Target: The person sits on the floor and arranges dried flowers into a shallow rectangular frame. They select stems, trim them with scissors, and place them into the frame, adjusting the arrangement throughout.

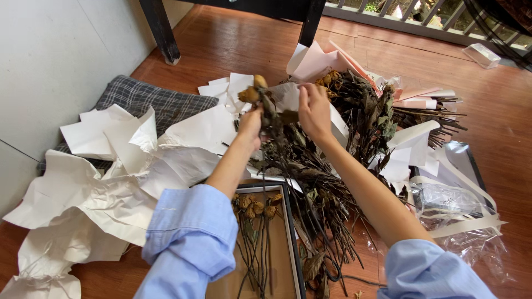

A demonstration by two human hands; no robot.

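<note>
At frame centre, the left hand (250, 123) grips a dried, brown-budded rose stem (265, 108). The right hand (313, 109) pinches white wrapping paper (289, 95) beside it, above the wooden floor (233, 44).

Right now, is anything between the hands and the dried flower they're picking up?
Nothing visible is in the way. The left hand already grips the dried flower stem, with its brown bud above the fingers. The right hand touches the same stem from the other side, above the pile of dried stems.
</note>
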